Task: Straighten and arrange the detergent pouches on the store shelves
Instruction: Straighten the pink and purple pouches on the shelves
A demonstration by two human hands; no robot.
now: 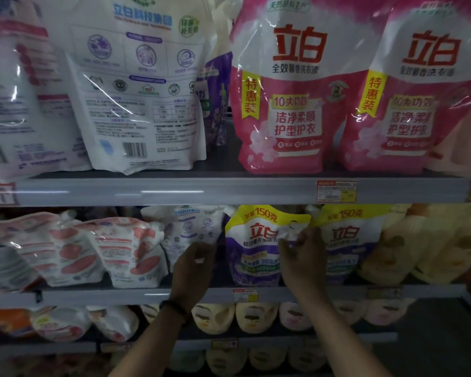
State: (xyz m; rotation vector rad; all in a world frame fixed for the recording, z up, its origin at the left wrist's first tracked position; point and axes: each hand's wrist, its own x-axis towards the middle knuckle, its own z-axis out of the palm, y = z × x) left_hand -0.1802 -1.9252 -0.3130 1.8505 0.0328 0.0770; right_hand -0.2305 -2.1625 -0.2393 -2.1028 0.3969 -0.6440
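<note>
A purple and yellow detergent pouch (259,240) stands on the middle shelf (136,293). My right hand (303,257) is at its right edge, fingers curled round the edge between it and a second purple pouch (346,240). My left hand (195,263) is raised in front of the gap at its left, fingers loosely bent, beside a white pouch (189,229) that shows its back. Whether the left fingers touch a pouch is unclear.
Large pink pouches (288,91) and a white back-facing pouch (139,85) fill the top shelf (174,190). Tilted pink-and-white pouches (98,248) lean at the middle left, yellow pouches (408,246) at the right. Lower shelves hold pale pouches (256,317).
</note>
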